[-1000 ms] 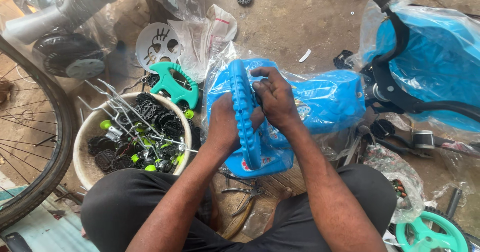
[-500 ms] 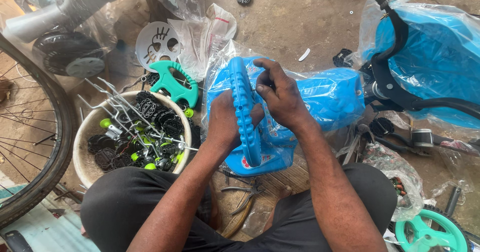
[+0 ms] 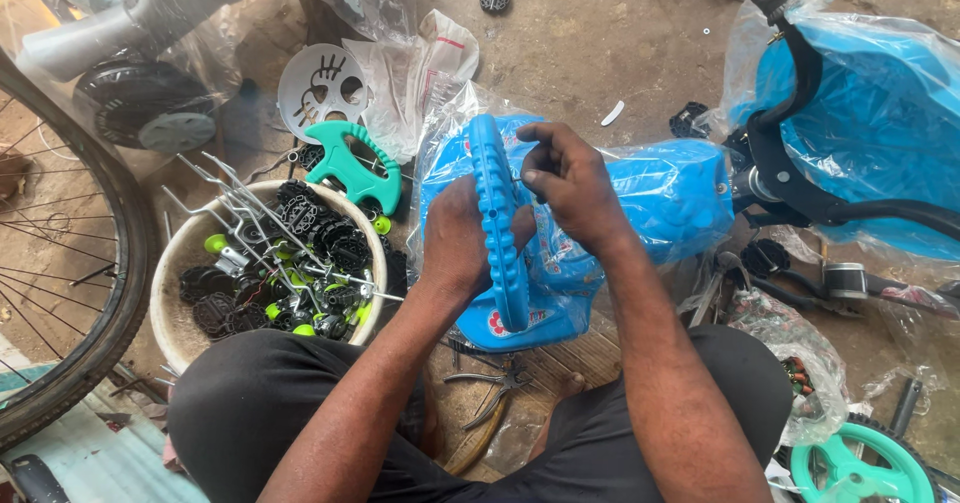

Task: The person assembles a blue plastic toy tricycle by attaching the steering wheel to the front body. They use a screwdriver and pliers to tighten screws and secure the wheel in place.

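I hold a blue plastic toy-vehicle part (image 3: 497,225) upright on its edge over my lap, its ribbed rim facing me. My left hand (image 3: 455,241) grips it from the left side. On the right face of the part, near the top, the fingers of my right hand (image 3: 565,185) are pinched together; whether they hold something small I cannot tell. Behind the part lies another blue plastic body piece in a clear bag (image 3: 668,195).
A white bowl (image 3: 174,260) at left holds black pedals, green knobs and metal rods. A bicycle wheel (image 3: 113,293) curves at far left. A teal plastic piece (image 3: 352,167), pliers (image 3: 492,381), a bagged blue tricycle body (image 3: 870,128) and a teal wheel (image 3: 858,471) lie around.
My right hand has shifted slightly up and right on the blue part, its fingers working at the upper face. The left hand keeps its grip.
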